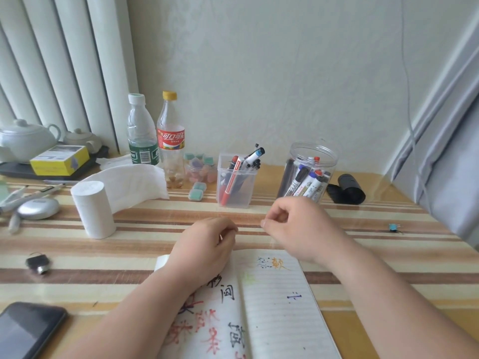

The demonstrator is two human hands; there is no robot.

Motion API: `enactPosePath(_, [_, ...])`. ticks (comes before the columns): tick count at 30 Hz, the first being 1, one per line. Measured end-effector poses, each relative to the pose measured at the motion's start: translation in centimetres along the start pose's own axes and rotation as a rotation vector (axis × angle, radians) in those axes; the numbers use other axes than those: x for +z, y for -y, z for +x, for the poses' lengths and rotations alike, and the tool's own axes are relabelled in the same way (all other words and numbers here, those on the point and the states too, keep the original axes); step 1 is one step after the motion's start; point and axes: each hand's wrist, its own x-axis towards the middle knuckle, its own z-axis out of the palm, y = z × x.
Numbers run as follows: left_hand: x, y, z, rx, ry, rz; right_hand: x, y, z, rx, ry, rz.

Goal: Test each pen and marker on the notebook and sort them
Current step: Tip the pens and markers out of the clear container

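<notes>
Fingers point(279, 213) curl on right hand point(298, 226) and left hand point(204, 244) (contents unclear) over notebook point(274, 307).

可口可乐 on red bottle label point(171, 139)

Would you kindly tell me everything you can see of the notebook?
The notebook lies open and flat on the striped table, its lower part out of frame. Pages look like white ruled paper. The left page is crowded with red and black characters; the right bears only a dark-and-orange scribble near the top, a faint yellowish patch and a small blue mark. The left hand covers its upper left; the right arm crosses its upper right corner.
</notes>
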Motion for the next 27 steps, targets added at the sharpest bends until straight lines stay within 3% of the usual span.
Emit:
enactPosePath(14, [0.8, 1.1, 0.1, 0.012, -0.052, 0.050, -1.8, -0.9, 1.9, 0.002, -0.103, -0.057])
enactPosePath(16, [0.9, 1.0, 0.0, 0.016, -0.054, 0.052, -2.4, -1.6, 2.3, 0.011, -0.229, 0.023])
enactPosePath(20, [0.8, 1.0, 0.2, 0.018, -0.064, 0.046, -3.5, -4.4, 3.7, -0.050, -0.895, 0.145])
enactPosePath(21, [0.7, 1.0, 0.2, 0.017, -0.064, 0.048, -3.4, -5.3, 4.1, -0.037, -0.969, 0.150])
enactPosePath(22, [0.7, 1.0, 0.2, 0.014, -0.062, 0.049, -3.3, -6.1, 4.4, 0.017, -0.946, 0.179])
enactPosePath(24, [0.6, 0.9, 0.2, 0.009, -0.057, 0.052, -3.2, -7.1, 5.1, 0.182, -0.721, 0.298])
enactPosePath(27, [0.5, 0.7, 0.1, 0.007, -0.056, 0.054, -2.0, -7.3, 5.8, 0.249, -0.427, 0.420])
